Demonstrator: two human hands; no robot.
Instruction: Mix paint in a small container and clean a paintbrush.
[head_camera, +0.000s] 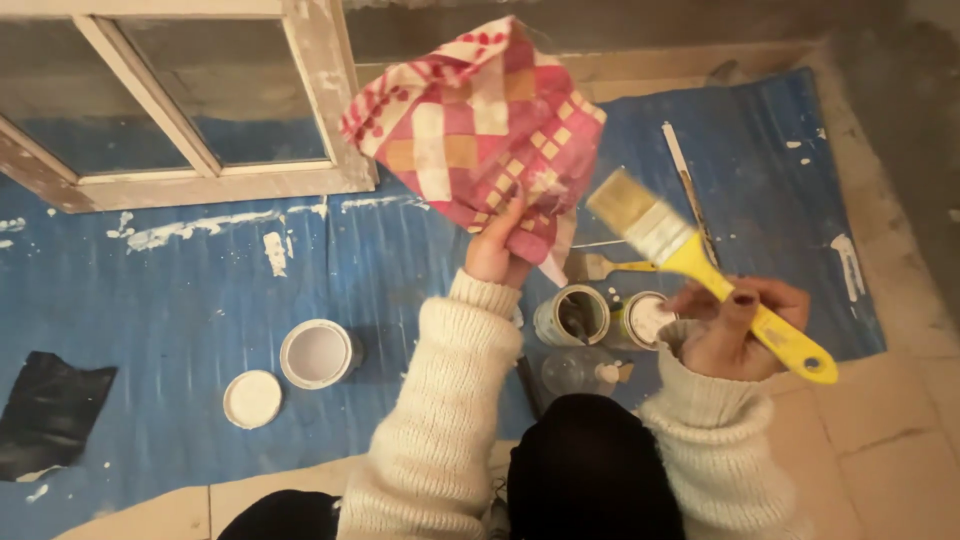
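Note:
My left hand (497, 248) is raised and grips a pink, red and white checked cloth (480, 125) that hangs open above the floor. My right hand (735, 325) holds a flat paintbrush (700, 265) by its yellow handle, with the pale bristles pointing up and left, close to the cloth's lower right edge. Both arms wear cream knitted sleeves. The brush is blurred.
A blue sheet (250, 290) spattered with white covers the floor. On it stand an open can of white paint (317, 353), its lid (252, 398), two small tins (572, 315), a clear bottle (575, 372) and another brush (610, 266). A worn window frame (215, 180) leans at the back left. A black rag (50, 410) lies at left.

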